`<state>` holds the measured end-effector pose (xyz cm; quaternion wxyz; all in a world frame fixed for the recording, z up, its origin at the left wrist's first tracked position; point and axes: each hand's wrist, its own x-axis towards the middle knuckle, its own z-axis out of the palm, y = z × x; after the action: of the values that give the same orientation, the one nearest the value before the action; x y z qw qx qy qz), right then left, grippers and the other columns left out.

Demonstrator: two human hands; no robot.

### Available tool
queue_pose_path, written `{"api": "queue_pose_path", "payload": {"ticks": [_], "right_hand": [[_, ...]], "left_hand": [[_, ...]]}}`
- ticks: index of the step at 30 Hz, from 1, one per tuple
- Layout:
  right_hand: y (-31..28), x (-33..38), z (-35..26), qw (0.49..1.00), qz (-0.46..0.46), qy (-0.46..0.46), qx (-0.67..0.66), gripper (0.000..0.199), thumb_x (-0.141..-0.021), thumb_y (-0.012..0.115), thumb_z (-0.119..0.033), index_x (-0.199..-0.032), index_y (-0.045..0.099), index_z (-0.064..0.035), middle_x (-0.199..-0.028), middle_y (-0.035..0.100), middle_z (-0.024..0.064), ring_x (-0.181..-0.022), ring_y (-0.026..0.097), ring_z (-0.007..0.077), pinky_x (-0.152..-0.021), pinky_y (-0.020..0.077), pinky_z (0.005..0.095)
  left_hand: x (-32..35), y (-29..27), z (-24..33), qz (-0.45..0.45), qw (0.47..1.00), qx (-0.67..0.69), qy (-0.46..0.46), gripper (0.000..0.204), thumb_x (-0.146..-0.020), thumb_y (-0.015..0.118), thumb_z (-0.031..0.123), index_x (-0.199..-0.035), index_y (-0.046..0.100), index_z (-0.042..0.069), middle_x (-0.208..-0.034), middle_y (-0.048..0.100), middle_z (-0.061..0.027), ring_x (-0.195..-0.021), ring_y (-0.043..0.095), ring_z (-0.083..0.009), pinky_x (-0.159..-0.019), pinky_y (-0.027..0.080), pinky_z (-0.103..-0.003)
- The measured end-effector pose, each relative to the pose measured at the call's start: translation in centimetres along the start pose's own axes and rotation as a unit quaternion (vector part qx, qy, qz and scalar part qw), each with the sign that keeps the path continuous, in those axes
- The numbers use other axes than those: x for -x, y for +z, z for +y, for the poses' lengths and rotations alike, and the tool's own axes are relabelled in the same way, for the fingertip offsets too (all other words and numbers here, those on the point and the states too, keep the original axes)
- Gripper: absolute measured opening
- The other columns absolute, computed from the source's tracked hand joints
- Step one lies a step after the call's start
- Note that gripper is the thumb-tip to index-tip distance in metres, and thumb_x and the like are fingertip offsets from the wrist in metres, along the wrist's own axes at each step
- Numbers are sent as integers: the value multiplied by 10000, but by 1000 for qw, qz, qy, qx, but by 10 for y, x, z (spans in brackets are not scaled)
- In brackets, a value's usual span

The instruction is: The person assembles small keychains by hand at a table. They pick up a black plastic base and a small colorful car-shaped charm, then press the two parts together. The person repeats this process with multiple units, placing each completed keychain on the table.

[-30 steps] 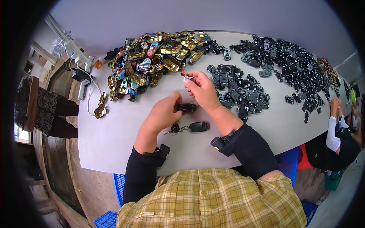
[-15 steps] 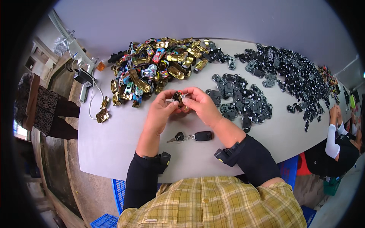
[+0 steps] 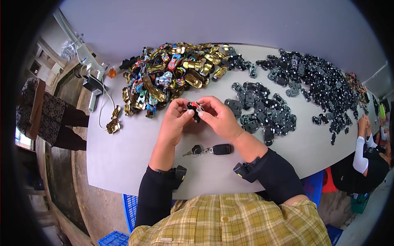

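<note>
Between my two hands, above the table and just in front of the heap of car shells, is a small toy car (image 3: 195,110) showing black and red. My left hand (image 3: 174,123) pinches one side of it between thumb and fingers. The other side is gripped by my right hand (image 3: 221,121), its thumb lying on top. My fingertips cover much of the car. Behind them lies a heap of gold and coloured toy car shells (image 3: 156,88). A smaller group of black car chassis (image 3: 262,108) lies right of my right hand.
A key with a black fob (image 3: 221,149) lies on the pale table (image 3: 135,164) near me. Far right spreads a big heap of black chassis (image 3: 316,78). Two gold shells (image 3: 113,126) and a white cable (image 3: 100,119) lie at the left. Other people are at both sides.
The toy car has turned in my fingers: its dark golden side showed before, now black and red show. Both hands keep their grip in nearly the same place.
</note>
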<state>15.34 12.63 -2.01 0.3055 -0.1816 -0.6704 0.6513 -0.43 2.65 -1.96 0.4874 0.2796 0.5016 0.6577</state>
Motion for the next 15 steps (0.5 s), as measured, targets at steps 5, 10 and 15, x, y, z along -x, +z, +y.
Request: {"api": "queue_pose_path", "payload": {"ticks": [5,10,15], "right_hand": [[1,1,-3,1000,2,-14,21,291,-917,646,-84,-1198,574,-60,-917,615,-2,-781,574,64,-727,485,245],[0,0,0,1000,1,-17,6,296,-912,656,-78,-1197,578,-62,-927,627,6,-788,585,66,-727,489,242],[0,0,2,999,-10,-22,27,300,-907,664,-64,-1196,584,-58,-940,637,18,-796,596,73,-740,498,245]], "left_hand": [[0,2,0,8,1000,-3,16,307,-886,707,53,-1137,530,48,-1009,608,-33,-916,586,-115,-801,519,-263],[0,4,2,5,1000,-13,23,302,-883,714,53,-1124,531,44,-1002,610,-38,-916,589,-118,-810,517,-262],[0,4,1,5,999,-38,19,294,-883,724,69,-1101,528,42,-995,618,-38,-914,593,-121,-813,519,-266]]}}
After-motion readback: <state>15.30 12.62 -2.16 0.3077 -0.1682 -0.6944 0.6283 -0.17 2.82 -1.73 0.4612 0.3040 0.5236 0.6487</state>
